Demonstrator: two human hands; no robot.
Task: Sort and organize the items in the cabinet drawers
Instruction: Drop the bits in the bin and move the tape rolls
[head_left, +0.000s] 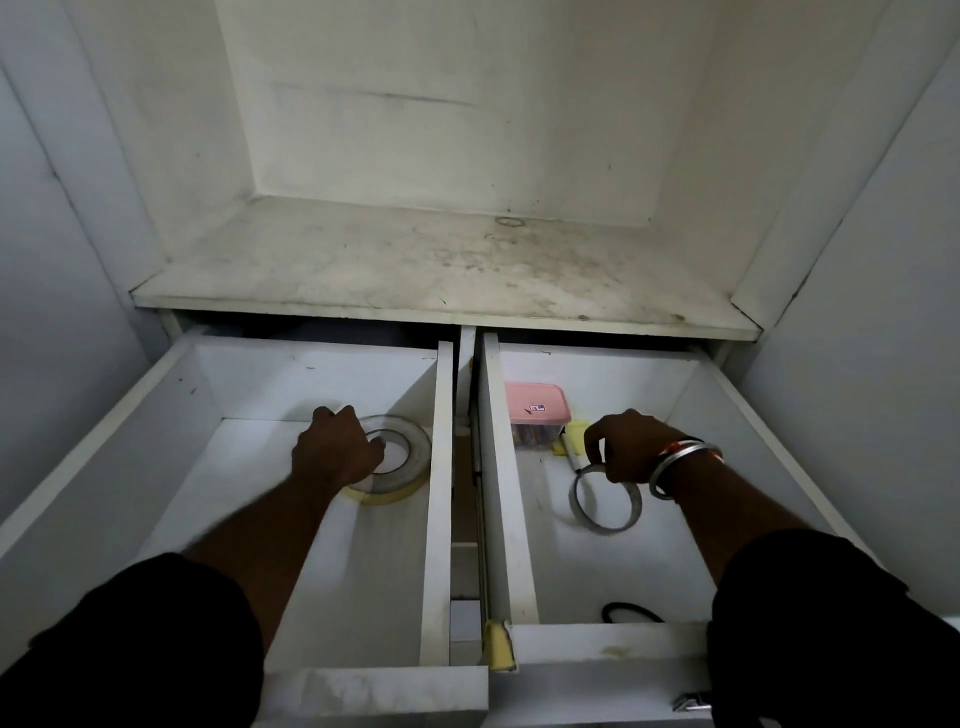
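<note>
Two white drawers stand pulled out side by side. In the left drawer (332, 545) lie stacked tape rolls (410, 462), a clear one on top of a yellowish one; my left hand (335, 449) grips the top roll at its left side, fingers curled into the core. In the right drawer (613, 566) a thin grey tape ring (607, 519) lies on the floor, and my right hand (631, 447) pinches its far rim. Behind that hand sit a pink-lidded clear box (537, 410), a yellow pad (574, 434) and a marker pen (569, 457).
A black loop (631, 612) lies at the right drawer's front. A stained white shelf (441, 270) runs above the drawers. A narrow gap with a metal rail (480, 519) separates them. A yellow foam piece (498, 647) sits on the right drawer's front corner.
</note>
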